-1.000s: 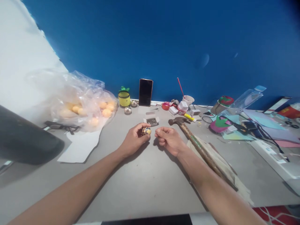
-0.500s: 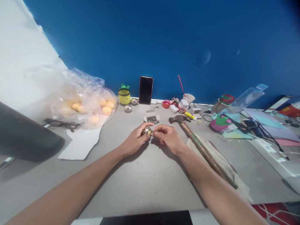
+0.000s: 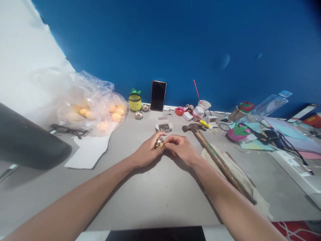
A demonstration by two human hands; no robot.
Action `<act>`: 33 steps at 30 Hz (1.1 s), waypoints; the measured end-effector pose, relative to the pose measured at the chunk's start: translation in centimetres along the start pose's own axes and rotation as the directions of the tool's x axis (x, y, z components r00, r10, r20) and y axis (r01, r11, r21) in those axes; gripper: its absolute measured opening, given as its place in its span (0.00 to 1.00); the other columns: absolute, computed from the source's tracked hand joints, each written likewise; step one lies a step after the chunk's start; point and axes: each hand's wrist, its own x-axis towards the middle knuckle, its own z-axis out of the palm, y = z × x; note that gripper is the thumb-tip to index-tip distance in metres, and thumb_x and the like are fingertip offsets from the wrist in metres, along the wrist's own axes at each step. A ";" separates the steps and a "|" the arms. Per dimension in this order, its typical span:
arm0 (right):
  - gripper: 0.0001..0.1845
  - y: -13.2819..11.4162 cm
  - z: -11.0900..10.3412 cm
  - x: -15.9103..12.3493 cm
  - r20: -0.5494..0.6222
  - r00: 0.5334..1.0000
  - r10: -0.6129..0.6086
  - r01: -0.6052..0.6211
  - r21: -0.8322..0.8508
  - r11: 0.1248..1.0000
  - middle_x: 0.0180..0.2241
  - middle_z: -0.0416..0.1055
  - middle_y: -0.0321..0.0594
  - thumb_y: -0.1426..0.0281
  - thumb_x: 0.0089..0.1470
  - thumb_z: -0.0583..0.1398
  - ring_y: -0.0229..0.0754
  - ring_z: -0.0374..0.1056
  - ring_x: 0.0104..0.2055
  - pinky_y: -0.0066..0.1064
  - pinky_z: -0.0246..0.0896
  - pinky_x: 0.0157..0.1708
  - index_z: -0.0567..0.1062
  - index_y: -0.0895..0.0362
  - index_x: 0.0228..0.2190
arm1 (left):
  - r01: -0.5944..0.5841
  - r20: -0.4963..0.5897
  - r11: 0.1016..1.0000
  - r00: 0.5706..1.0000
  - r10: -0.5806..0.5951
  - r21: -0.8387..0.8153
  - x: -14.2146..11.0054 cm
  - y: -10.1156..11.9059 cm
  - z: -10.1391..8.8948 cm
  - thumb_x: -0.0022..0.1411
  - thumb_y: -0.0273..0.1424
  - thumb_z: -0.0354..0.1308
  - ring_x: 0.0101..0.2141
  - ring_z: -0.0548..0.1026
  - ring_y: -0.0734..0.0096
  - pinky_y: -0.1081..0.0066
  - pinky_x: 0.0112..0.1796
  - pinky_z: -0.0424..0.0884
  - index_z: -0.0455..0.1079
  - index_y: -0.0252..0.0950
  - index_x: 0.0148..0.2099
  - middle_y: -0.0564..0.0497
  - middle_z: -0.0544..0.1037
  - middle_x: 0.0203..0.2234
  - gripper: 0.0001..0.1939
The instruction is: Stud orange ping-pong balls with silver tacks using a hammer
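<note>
My left hand point(image 3: 148, 153) is wrapped round a small yellow ball point(image 3: 159, 143) partly studded with shiny silver tack heads. At the ball's right side, my right hand point(image 3: 181, 148) is closed in a pinch, fingertips at its surface; whatever lies between them is too small to make out. Just beyond both hands, a small open box point(image 3: 164, 128) holds many shiny metal tacks. Farther back sit two similar silver-covered balls, one point(image 3: 138, 114) nearer and one point(image 3: 145, 107) beside a yellow pineapple-like pot point(image 3: 135, 102).
A claw hammer point(image 3: 213, 152) lies on a cloth to the right. Plastic bags of orange balls point(image 3: 116, 117), glasses point(image 3: 69, 130) and a dark cylinder point(image 3: 30, 140) are at left. A phone point(image 3: 158, 95) leans on the wall; a cup point(image 3: 204, 105) stands behind small boxes.
The whole view has shifted slightly. In my left hand the ball looks a little turned, showing more yellow and tack heads; my right hand keeps its pinch beside it.
</note>
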 end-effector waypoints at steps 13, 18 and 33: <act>0.11 0.2 0.1 -0.1 -0.013 1.000 -0.009 0.008 -0.098 0.995 0.21 0.68 0.32 0.62 0.46 0.69 0.34 0.57 0.24 0.29 0.51 0.25 0.79 0.57 0.26 | 0.002 0.072 0.994 0.997 -0.010 0.107 -0.2 0.3 0.0 0.65 0.41 0.56 0.45 0.75 0.58 0.63 0.46 0.70 0.67 0.39 0.57 0.47 0.78 0.49 0.21; 0.07 0.2 0.2 -0.1 -0.032 0.995 -0.100 0.090 -0.228 0.970 0.26 0.72 0.36 0.65 0.48 0.65 0.38 0.64 0.30 0.32 0.58 0.32 0.79 0.56 0.26 | 0.002 0.051 0.994 0.999 -0.007 0.108 -0.3 0.1 0.2 0.68 0.46 0.54 0.41 0.75 0.61 0.65 0.41 0.70 0.69 0.38 0.50 0.49 0.78 0.42 0.18; 0.08 0.6 0.6 0.0 -0.081 0.980 -0.183 0.163 -0.201 0.966 0.26 0.71 0.34 0.64 0.50 0.64 0.38 0.63 0.29 0.32 0.58 0.32 0.75 0.55 0.26 | 0.016 -0.027 0.996 1.000 -0.014 0.089 -0.4 0.0 0.8 0.67 0.45 0.54 0.36 0.71 0.65 0.67 0.37 0.68 0.67 0.38 0.47 0.52 0.75 0.37 0.16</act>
